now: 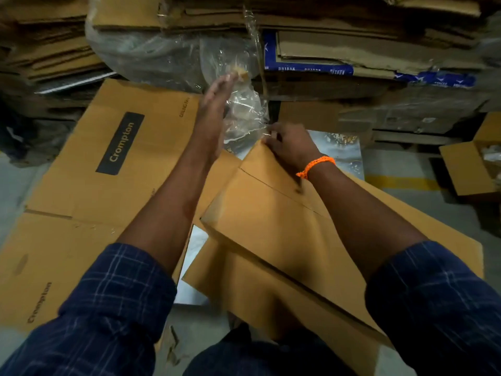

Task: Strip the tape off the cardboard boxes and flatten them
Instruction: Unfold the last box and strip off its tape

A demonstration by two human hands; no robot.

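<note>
1. Nearest: box (271, 226), half collapsed, leaning against the person's legs. Its long axis runs from near-right up to a far corner at mid-frame.
2. Right hand (290, 145) sits on that far corner, fingers curled over the cardboard edge and gripping it. Orange wristband (315, 165) just behind it. Cannot tell whether the tape end is also under the fingers.
3. Tape (244, 115): clear, crumpled, starts right at the right hand's fingertips and bunches to their left and beyond. A thin strip of it trails farther away and upward.
4. Left hand (217, 96), beyond and left of the right hand: fingers straight and together, blurred, alongside the tape bunch. A brown scrap is at its fingertips; whether it is stuck there is unclear.
5. Judgement: the tape lies between the two hands, so either could take it. The right hand is closer to where it leaves the box.
6. Left of both arms: printed flat carton (108, 172) on the floor.
7. Farthest: stack of cardboard (352, 44).
</note>
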